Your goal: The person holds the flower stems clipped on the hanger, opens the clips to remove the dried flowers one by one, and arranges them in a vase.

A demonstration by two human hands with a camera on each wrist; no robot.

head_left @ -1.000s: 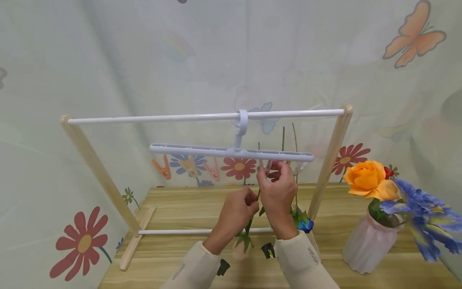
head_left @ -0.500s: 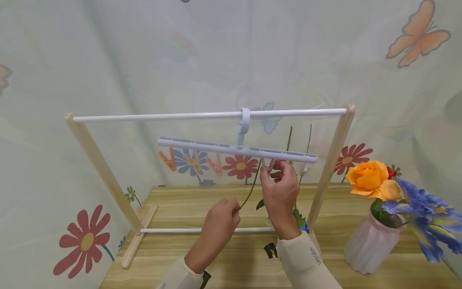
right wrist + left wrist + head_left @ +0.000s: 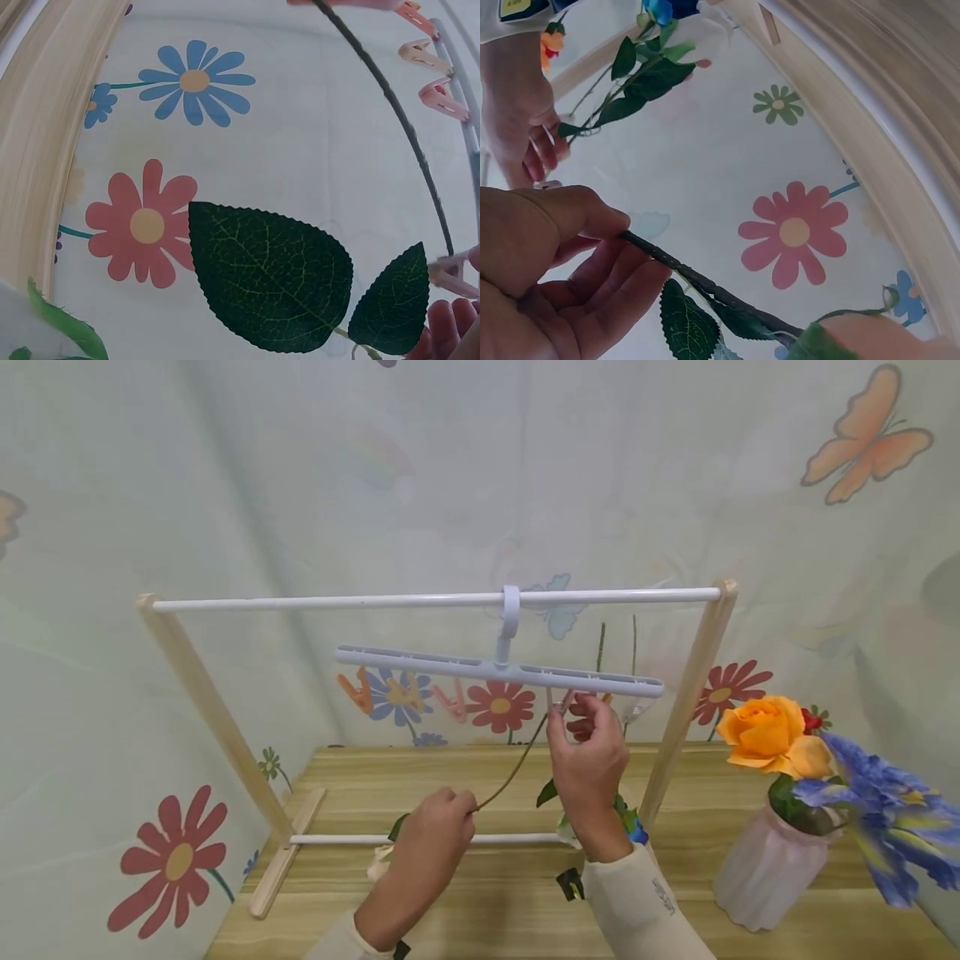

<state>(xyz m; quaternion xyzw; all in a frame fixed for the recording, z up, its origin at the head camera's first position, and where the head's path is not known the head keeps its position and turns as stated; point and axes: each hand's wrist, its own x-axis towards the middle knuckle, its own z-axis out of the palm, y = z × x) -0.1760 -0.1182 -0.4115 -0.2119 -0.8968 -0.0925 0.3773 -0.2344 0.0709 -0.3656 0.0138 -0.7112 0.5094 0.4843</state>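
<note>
My left hand (image 3: 442, 831) pinches the dark, thin stem (image 3: 517, 768) of an artificial flower. A pale bloom (image 3: 379, 862) shows beyond that hand, partly covered by it. From there the stem slopes up to the right, its upper end at a pale clothespin (image 3: 561, 700) under the light-blue hanger (image 3: 480, 669). My right hand (image 3: 592, 756) pinches this clothespin; whether its jaws grip the stem cannot be told. Up close in the left wrist view, thumb and fingers hold the stem (image 3: 712, 289). In the right wrist view the stem (image 3: 397, 112) curves to the clothespin (image 3: 450, 276).
The hanger hooks over the white rail (image 3: 337, 603) of a wooden rack. Orange (image 3: 356, 691), yellowish (image 3: 407, 692) and pink (image 3: 450, 702) clothespins hang at left. Beyond my right hand, other stems (image 3: 602, 647) stand upright. A white vase (image 3: 772, 868) of flowers stands right.
My left hand has moved left and down with the stem, which now slopes instead of standing nearly upright. The hanger tilts more, its right end lower. My right hand stays at the clothespin.
</note>
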